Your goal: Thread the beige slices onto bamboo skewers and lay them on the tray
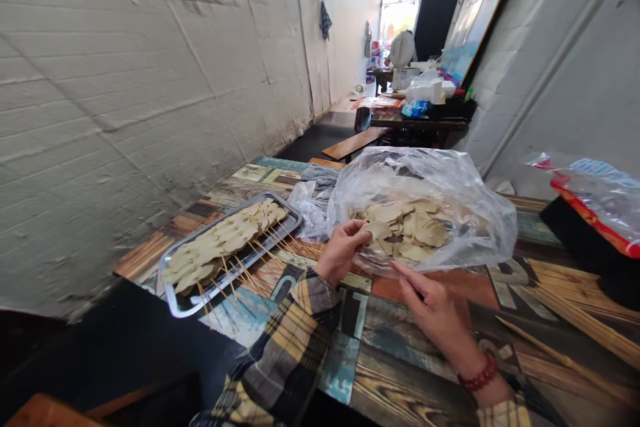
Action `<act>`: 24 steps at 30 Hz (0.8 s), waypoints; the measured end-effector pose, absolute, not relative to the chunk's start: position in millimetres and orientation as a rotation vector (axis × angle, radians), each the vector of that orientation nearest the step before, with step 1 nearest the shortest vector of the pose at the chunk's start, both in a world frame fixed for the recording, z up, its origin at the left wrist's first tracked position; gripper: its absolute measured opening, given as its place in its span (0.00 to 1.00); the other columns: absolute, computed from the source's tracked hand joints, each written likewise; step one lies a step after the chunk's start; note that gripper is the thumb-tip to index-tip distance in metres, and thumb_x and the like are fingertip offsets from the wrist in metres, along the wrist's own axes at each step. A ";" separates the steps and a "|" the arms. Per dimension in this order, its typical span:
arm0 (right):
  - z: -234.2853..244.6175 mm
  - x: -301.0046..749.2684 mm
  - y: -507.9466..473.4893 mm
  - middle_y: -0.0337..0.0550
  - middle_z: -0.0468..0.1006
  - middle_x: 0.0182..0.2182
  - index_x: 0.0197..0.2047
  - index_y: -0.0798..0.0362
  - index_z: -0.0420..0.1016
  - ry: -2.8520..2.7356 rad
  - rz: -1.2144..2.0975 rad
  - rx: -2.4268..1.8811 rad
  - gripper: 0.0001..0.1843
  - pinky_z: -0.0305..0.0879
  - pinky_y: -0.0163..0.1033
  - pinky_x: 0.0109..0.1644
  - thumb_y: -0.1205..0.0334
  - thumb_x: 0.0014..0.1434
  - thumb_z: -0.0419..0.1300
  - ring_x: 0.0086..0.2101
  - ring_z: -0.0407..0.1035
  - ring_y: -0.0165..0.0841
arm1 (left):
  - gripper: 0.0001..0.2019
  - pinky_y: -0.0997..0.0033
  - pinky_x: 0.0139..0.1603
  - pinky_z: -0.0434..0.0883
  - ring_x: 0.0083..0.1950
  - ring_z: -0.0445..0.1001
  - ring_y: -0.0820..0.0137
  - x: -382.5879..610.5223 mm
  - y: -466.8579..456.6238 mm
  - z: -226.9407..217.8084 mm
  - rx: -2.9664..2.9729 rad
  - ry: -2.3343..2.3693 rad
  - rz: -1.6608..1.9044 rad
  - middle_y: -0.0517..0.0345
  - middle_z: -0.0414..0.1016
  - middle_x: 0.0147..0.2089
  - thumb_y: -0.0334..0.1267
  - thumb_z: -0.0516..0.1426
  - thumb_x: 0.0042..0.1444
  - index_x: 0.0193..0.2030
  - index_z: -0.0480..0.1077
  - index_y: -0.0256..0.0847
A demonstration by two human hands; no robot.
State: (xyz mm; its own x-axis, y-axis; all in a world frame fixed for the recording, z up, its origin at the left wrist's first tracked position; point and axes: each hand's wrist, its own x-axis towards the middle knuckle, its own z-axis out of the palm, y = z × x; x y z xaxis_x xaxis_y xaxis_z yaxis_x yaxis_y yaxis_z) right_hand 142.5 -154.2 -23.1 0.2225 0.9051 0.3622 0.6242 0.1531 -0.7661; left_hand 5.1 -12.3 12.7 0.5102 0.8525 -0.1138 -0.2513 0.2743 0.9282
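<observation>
My left hand point(343, 250) pinches a pale flat food slice point(377, 231) at the mouth of a clear plastic bag point(465, 187) holding several such slices point(417, 227). My right hand point(433, 310), with a red bead bracelet at the wrist, grips a thin bamboo skewer point(389, 255) whose tip points at that slice. A metal tray point(187, 301) to the left carries several finished skewers point(225, 243) of the same slices.
A pile of bare bamboo skewers point(580, 310) lies at the right on the patterned wooden table point(390, 360). A red-and-clear packet point(595, 197) sits at far right. A white brick wall point(125, 93) runs along the left. Benches and cluttered tables point(415, 110) stand further back.
</observation>
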 end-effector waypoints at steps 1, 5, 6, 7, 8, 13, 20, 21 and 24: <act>-22.8 142.5 -154.3 0.42 0.79 0.49 0.55 0.47 0.75 -1.496 0.364 -1.559 0.20 0.73 0.39 0.50 0.62 0.63 0.51 0.46 0.76 0.35 | 0.15 0.77 0.25 0.53 0.25 0.59 0.80 5.3 -12.6 12.8 1.025 0.704 0.830 0.63 0.65 0.26 0.40 0.68 0.37 0.29 0.71 0.36; -20.5 141.9 -155.1 0.40 0.80 0.48 0.53 0.46 0.77 -1.524 0.294 -1.564 0.20 0.75 0.37 0.48 0.63 0.62 0.51 0.45 0.77 0.35 | 0.16 0.77 0.26 0.54 0.25 0.60 0.80 6.3 -13.3 11.4 0.963 0.711 0.848 0.63 0.65 0.25 0.43 0.68 0.37 0.28 0.70 0.35; -19.7 141.6 -155.4 0.40 0.80 0.47 0.53 0.46 0.77 -1.528 0.278 -1.571 0.20 0.75 0.37 0.48 0.63 0.62 0.51 0.44 0.77 0.35 | 0.16 0.77 0.26 0.55 0.25 0.60 0.80 6.5 -13.5 10.7 0.940 0.714 0.851 0.63 0.65 0.25 0.42 0.68 0.36 0.28 0.70 0.35; -18.7 141.2 -155.6 0.39 0.80 0.47 0.53 0.45 0.77 -1.533 0.263 -1.578 0.20 0.75 0.37 0.47 0.63 0.62 0.51 0.44 0.77 0.35 | 0.16 0.77 0.26 0.55 0.25 0.60 0.80 6.7 -13.8 10.1 0.919 0.714 0.851 0.63 0.65 0.26 0.42 0.68 0.36 0.28 0.70 0.35; -17.5 140.9 -156.0 0.38 0.80 0.47 0.53 0.45 0.77 -1.536 0.251 -1.586 0.20 0.75 0.36 0.47 0.63 0.62 0.51 0.44 0.77 0.35 | 0.16 0.77 0.27 0.56 0.25 0.61 0.80 6.9 -14.0 9.5 0.902 0.711 0.848 0.63 0.65 0.26 0.42 0.68 0.36 0.28 0.70 0.35; -9.4 141.1 -158.0 0.37 0.81 0.45 0.52 0.43 0.77 -1.582 0.219 -1.659 0.20 0.76 0.37 0.44 0.63 0.61 0.52 0.41 0.78 0.37 | 0.16 0.77 0.26 0.56 0.25 0.61 0.80 7.5 -14.8 8.3 0.863 0.696 0.828 0.64 0.64 0.25 0.40 0.68 0.35 0.28 0.69 0.36; -9.1 143.8 -158.4 0.37 0.80 0.45 0.51 0.43 0.78 -1.599 0.199 -1.684 0.18 0.76 0.38 0.45 0.60 0.61 0.52 0.42 0.78 0.37 | 0.17 0.78 0.25 0.59 0.26 0.64 0.79 7.0 -14.8 7.3 0.785 0.696 0.780 0.63 0.65 0.26 0.38 0.69 0.32 0.28 0.68 0.36; -9.7 143.8 -158.4 0.37 0.80 0.45 0.51 0.43 0.78 -1.598 0.202 -1.681 0.18 0.76 0.38 0.46 0.60 0.62 0.52 0.42 0.78 0.37 | 0.17 0.77 0.25 0.60 0.26 0.64 0.79 6.8 -15.1 7.4 0.776 0.697 0.777 0.63 0.66 0.26 0.38 0.69 0.32 0.28 0.68 0.36; -10.4 143.2 -158.5 0.38 0.80 0.47 0.52 0.45 0.78 -1.595 0.213 -1.674 0.19 0.76 0.39 0.47 0.59 0.63 0.51 0.43 0.78 0.37 | 0.18 0.77 0.26 0.62 0.26 0.64 0.79 6.7 -16.5 8.6 0.777 0.687 0.775 0.63 0.66 0.26 0.38 0.69 0.32 0.27 0.68 0.35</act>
